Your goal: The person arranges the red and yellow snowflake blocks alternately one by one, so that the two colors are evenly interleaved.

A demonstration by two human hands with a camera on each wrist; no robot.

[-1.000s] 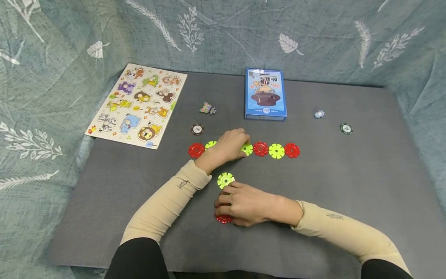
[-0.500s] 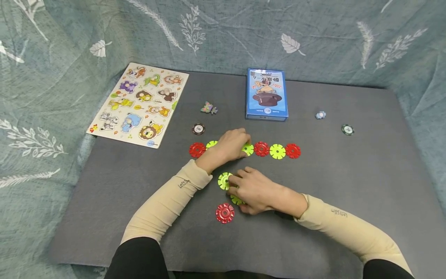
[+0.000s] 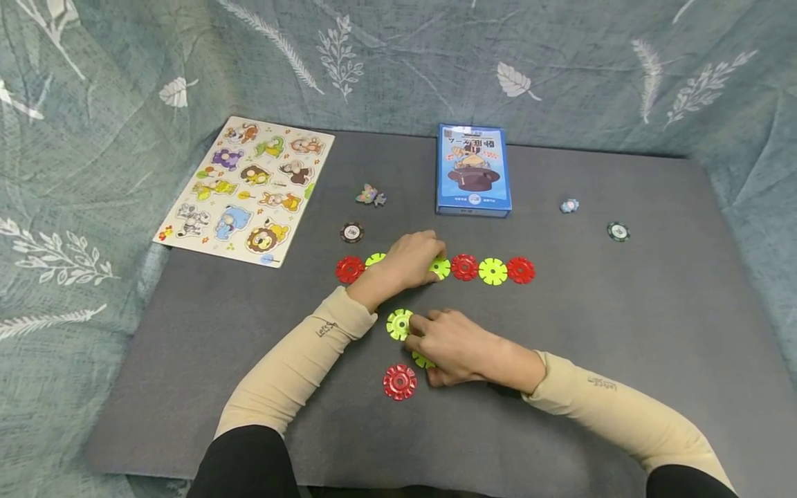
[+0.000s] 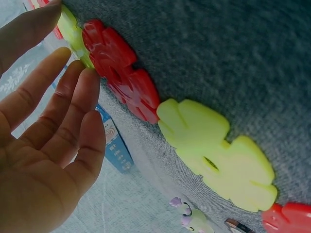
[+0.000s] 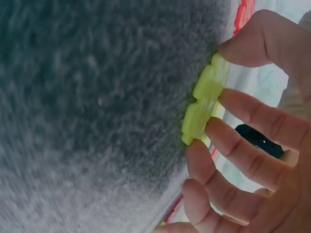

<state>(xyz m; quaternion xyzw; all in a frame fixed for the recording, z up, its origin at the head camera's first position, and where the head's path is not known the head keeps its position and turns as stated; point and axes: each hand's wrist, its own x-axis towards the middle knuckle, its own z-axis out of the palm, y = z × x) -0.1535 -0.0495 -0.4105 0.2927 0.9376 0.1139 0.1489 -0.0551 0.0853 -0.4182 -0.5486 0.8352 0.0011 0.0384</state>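
Observation:
In the head view, my left hand (image 3: 406, 264) lies over a row of red and yellow-green notched plastic discs, hiding its middle. Its thumb and fingertips hold a yellow-green disc (image 3: 441, 268) at the edges; the left wrist view shows this disc (image 4: 73, 35) beside a red disc (image 4: 119, 73). Nearer the body, my right hand (image 3: 457, 346) pinches the rim of another yellow-green disc (image 5: 205, 102) between thumb and fingers, on or just above the tabletop. A loose yellow-green disc (image 3: 398, 324) is by its fingertips. Below lies a loose red disc (image 3: 400, 382).
An animal puzzle board (image 3: 249, 187) lies at the back left of the grey table (image 3: 654, 332). A blue box (image 3: 473, 169) sits at the back. Around them are a dark chip (image 3: 351, 232), a green-edged chip (image 3: 618, 231), a colourful winged figure (image 3: 370, 194) and a small blue figure (image 3: 569, 205).
My right hand has moved off the red disc, up and to the right, and now holds a yellow-green disc. The red disc is uncovered. My left hand has stayed in place.

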